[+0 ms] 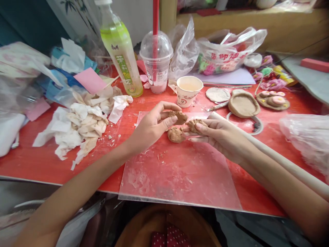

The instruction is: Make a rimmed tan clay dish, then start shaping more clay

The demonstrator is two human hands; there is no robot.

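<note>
My left hand (pixel 156 125) is closed around a lump of brown clay (pixel 180 117), thumb on the near side and fingers behind. In my right hand (pixel 213 132) another piece of brown clay (pixel 196 125) is pinched between thumb and fingers. A third, rounded clay lump (pixel 175 134) is just below and between the two hands; whether it touches the right fingertips I cannot tell. Beneath them lies a clear plastic sheet (pixel 174 175) with clay smears and crumbs on the red table.
Crumpled tissues (pixel 82 123) lie left. Behind stand a green drink bottle (pixel 123 55), a domed plastic cup (pixel 157 65) and a paper cup (pixel 189 90). At right are a shallow clay dish (pixel 244 104), a tape ring (pixel 258 126) and a long pale roller (pixel 282 161) beneath my right arm.
</note>
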